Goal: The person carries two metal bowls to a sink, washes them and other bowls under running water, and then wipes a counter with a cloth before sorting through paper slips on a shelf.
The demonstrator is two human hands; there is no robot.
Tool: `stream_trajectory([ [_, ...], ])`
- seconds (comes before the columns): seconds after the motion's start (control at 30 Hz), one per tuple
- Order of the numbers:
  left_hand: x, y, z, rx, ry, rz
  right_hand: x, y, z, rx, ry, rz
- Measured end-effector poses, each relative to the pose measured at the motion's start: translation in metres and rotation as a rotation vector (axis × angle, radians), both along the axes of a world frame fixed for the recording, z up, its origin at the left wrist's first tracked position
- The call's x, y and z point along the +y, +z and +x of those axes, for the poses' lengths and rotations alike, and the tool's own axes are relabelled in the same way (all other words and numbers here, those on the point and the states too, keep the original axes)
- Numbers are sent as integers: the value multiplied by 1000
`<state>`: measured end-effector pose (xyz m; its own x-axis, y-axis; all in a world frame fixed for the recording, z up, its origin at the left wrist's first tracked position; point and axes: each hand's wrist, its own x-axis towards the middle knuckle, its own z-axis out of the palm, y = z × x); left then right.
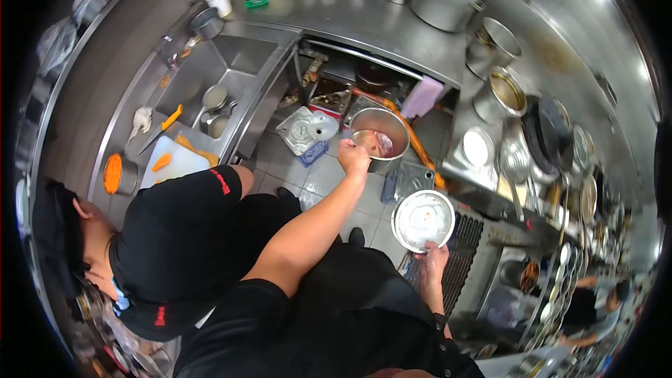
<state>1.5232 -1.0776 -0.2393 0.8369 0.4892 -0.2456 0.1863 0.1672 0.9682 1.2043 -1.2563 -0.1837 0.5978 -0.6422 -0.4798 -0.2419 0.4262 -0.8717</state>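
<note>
Cup (365, 141) in left hand (354, 158) over pot (397, 128), bowl (423, 220) in right hand (434, 263).

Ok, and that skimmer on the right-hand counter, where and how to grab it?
Probably by its long handle, near the free end, coming from the counter's front edge. The handle points that way, while the wide head lies back beside the black pan. The right hand must first put down its metal bowl.

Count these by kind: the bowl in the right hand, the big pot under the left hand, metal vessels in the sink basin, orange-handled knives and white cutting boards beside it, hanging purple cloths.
Bowl in right hand: 1
Big pot under left hand: 1
Metal vessels in basin: 2
Orange-handled knife: 1
White cutting board: 1
Purple cloth: 1
Total: 7
</note>
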Motion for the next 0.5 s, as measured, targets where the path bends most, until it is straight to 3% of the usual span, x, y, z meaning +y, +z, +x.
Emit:
stream_trajectory([
  [0.07,17,26,38,-48,69,-57,-13,2,58,-6,106,30],
  [0.1,27,99,38,15,74,-191,-19,2,88,-11,164,42],
  [0.13,36,112,56,9,119,-191,-24,2,117,-17,220,48],
  [0.33,96,132,196,-259,433,-210,-18,3,270,-24,331,59],
  [0.5,172,156,286,-271,672,-240,-4,33,357,3,372,63],
])
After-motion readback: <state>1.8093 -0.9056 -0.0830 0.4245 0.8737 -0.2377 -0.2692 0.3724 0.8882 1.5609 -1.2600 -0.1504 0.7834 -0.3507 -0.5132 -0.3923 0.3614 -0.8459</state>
